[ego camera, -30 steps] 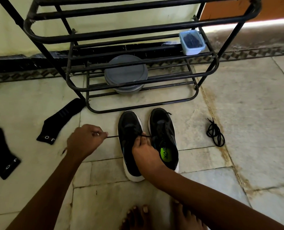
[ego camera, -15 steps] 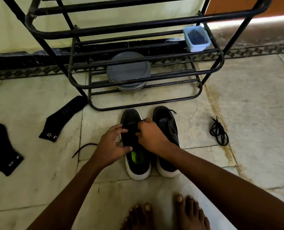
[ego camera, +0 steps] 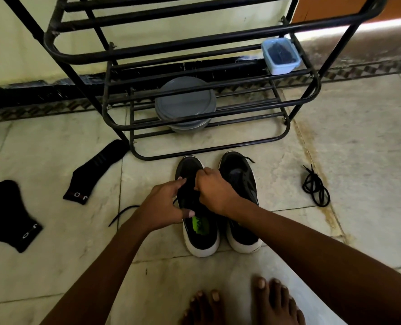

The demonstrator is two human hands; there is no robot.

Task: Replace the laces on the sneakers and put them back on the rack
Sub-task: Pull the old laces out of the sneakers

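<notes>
Two black sneakers with white soles stand side by side on the floor in front of the black metal rack (ego camera: 194,50). My left hand (ego camera: 164,205) grips the left sneaker (ego camera: 202,238) from its left side, thumb lying across the opening. My right hand (ego camera: 214,191) is curled over the same sneaker's eyelet area and pinches the black lace there. The lace's free end (ego camera: 124,212) trails out on the floor to the left, under my left wrist. The right sneaker (ego camera: 241,181) stands untouched, with a lace tip sticking out at its toe.
A bundled black lace (ego camera: 315,187) lies on the floor to the right. Two black socks (ego camera: 98,172) (ego camera: 12,214) lie to the left. Grey lidded containers (ego camera: 185,106) sit on the rack's low shelf, a blue tub (ego camera: 280,55) higher up. My bare feet (ego camera: 272,301) are below.
My left hand let go of the taut lace end and came in to grip the left sneaker. The right hand moved up toward the toe end of the eyelets.
</notes>
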